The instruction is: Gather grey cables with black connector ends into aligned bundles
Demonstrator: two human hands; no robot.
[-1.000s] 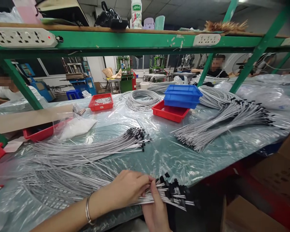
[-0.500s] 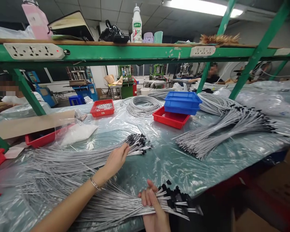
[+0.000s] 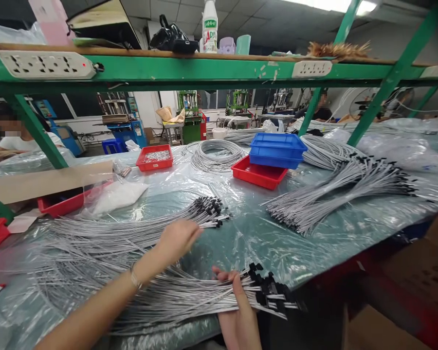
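Now the left hand [image 3: 178, 238] has moved near the farther cables [image 3: 138, 231].

Grey cable bundle [image 3: 193, 297], black tips [image 3: 270, 291] rightward, loosely fanned; similar bundle [image 3: 138, 231] beyond.

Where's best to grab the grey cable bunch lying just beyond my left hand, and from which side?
Probably just left of its black tips, coming down from above and the near side. The grey cable bunch lies flat there and gathers into a narrower band that fingers could wrap, while its left end spreads out more widely.
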